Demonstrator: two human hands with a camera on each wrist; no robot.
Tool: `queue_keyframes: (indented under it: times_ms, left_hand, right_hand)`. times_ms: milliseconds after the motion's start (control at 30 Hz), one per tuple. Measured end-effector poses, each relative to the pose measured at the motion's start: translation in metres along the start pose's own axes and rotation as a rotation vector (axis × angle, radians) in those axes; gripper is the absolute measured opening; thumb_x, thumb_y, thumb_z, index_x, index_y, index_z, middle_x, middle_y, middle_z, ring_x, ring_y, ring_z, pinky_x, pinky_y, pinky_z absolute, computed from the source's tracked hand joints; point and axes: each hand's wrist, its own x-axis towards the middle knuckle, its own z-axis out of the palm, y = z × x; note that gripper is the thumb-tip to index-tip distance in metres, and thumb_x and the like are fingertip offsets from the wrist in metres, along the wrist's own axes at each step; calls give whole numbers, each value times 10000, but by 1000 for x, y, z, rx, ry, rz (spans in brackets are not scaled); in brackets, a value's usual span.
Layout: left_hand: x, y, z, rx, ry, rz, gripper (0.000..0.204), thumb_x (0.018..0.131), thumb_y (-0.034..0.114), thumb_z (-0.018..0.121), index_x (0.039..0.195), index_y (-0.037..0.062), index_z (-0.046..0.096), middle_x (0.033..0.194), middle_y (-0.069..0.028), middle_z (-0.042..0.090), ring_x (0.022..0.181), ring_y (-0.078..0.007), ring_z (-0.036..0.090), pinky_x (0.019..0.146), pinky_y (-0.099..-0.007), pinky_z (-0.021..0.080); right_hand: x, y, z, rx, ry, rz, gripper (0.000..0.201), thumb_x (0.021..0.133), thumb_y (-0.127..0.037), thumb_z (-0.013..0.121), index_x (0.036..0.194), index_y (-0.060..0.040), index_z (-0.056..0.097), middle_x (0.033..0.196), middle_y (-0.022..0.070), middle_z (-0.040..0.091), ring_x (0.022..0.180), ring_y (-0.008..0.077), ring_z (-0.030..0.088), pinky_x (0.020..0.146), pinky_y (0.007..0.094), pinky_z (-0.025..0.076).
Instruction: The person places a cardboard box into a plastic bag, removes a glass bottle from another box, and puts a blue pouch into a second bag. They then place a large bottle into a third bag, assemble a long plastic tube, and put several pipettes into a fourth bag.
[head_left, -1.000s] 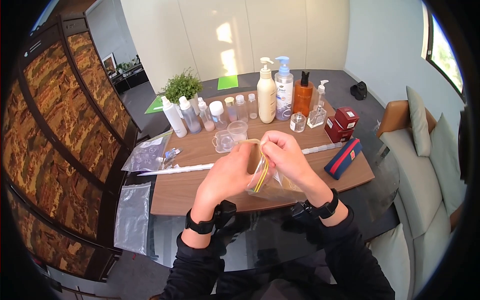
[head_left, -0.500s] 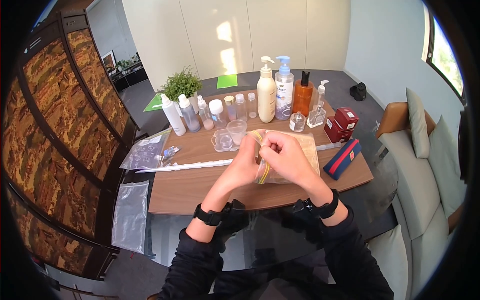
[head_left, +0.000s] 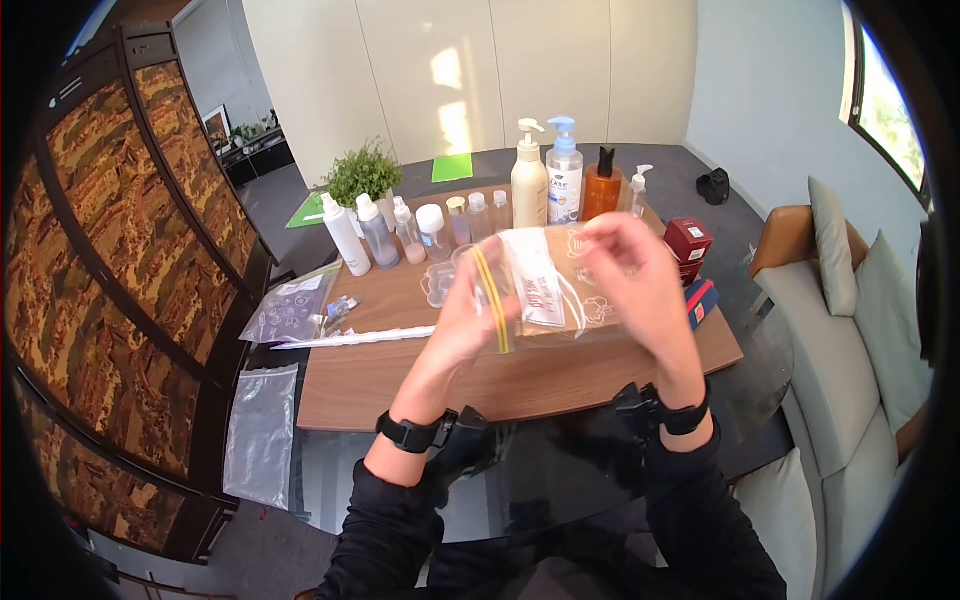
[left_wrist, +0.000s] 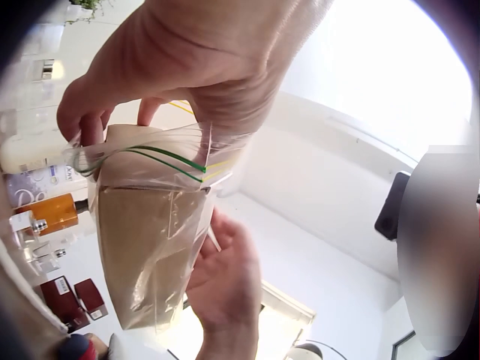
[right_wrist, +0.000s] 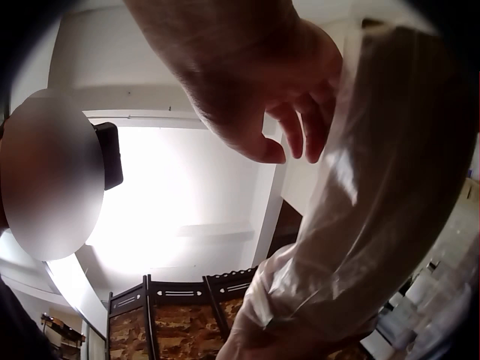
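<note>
A clear zip bag [head_left: 505,325] with a yellow-striped closure is raised over the wooden board, its mouth toward the left. Inside it sits a brown package [head_left: 574,262] with white printed drawings and a white label [head_left: 541,290]. My left hand [head_left: 455,322] grips the bag by its mouth, with the fingers at the zip edge. In the left wrist view the closure shows green lines, and the brown package [left_wrist: 142,251] hangs below that hand. The right hand [head_left: 640,280] is at the bag's other end, its fingers loosely bent; nothing is held in it.
Behind the bag stand a cream pump bottle [head_left: 529,185], a Dove bottle [head_left: 564,190], an amber bottle [head_left: 602,192] and several small bottles. Dark red boxes [head_left: 688,240] and a blue pouch [head_left: 702,302] lie right. Plastic bags [head_left: 262,435] lie left, near a white strip [head_left: 370,338].
Both hands were together at the zip closure. The right hand has let go and moved right, while the left hand keeps the bag, now turned so its labelled side shows.
</note>
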Motion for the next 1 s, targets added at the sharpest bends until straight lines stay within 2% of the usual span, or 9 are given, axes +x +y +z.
queue_keyframes:
  times_ms: [33, 133, 233, 267, 333, 533, 667, 767, 1000]
  left_hand:
    - [-2, 7, -2, -30, 0, 23, 985, 694, 230, 846, 1479, 51, 279, 1453, -167, 365, 1340, -301, 387, 1051, -429, 409]
    - [-10, 30, -3, -79, 2, 130, 1019, 690, 280, 858, 1489, 67, 264, 1410, -180, 413, 1321, -329, 395, 1023, -449, 435]
    - [-16, 49, 3, -62, 25, 195, 1132, 635, 471, 876, 1484, 62, 250, 1382, -211, 426, 1262, -286, 481, 981, -406, 477]
    - [-18, 50, 4, -77, 26, 192, 1085, 647, 389, 878, 1482, 75, 261, 1386, -198, 424, 1266, -280, 466, 978, -404, 479]
    - [-20, 53, 3, -107, 23, 183, 1013, 670, 223, 882, 1478, 102, 283, 1395, -172, 421, 1273, -269, 436, 973, -401, 482]
    - [-23, 52, 5, 103, 97, 225, 968, 676, 220, 877, 1454, 93, 314, 1358, -141, 455, 1241, -253, 476, 992, -399, 452]
    - [-19, 39, 3, 311, 116, 378, 883, 701, 236, 859, 1414, 60, 369, 1340, -135, 476, 1233, -242, 488, 1018, -377, 422]
    - [-22, 46, 8, 291, 128, 369, 823, 718, 226, 843, 1386, 36, 401, 1328, -130, 488, 1218, -230, 500, 1021, -367, 415]
    - [-26, 60, 13, 146, 182, 313, 801, 721, 120, 837, 1385, 35, 396, 1316, -106, 506, 1214, -210, 517, 1019, -367, 446]
  right_hand:
    - [4, -1, -11, -90, 81, -56, 238, 870, -140, 648, 1080, -33, 617, 931, 61, 662, 859, 130, 618, 774, 286, 486]
    - [11, 8, -30, -76, 155, -35, 407, 897, -179, 641, 1264, -35, 540, 1172, 104, 612, 1151, 204, 546, 1004, 366, 399]
    - [16, 10, -33, -34, 215, 19, 412, 931, -200, 628, 1281, -8, 528, 1190, 136, 606, 1135, 207, 560, 977, 351, 429]
    - [15, 6, -32, 154, 112, 42, 405, 956, -233, 619, 1268, 13, 536, 1144, 140, 629, 1054, 169, 595, 895, 300, 475]
    - [16, 8, -33, 138, 82, 105, 375, 960, -236, 619, 1232, 14, 555, 1075, 120, 651, 975, 133, 608, 835, 265, 488]
    - [18, 12, -31, 147, 197, 53, 244, 959, -233, 630, 1029, -3, 586, 903, 50, 652, 813, 64, 583, 716, 220, 475]
    - [19, 20, -29, 147, 268, 25, 219, 961, -218, 628, 912, -19, 550, 817, 10, 615, 744, 34, 531, 652, 199, 436]
    - [19, 19, -32, 161, 265, 35, 206, 972, -201, 609, 894, -28, 529, 775, -14, 588, 713, 22, 501, 632, 184, 409]
    - [18, 14, -26, 80, 355, -149, 158, 991, -167, 570, 933, -30, 519, 805, -12, 583, 733, 29, 512, 647, 188, 417]
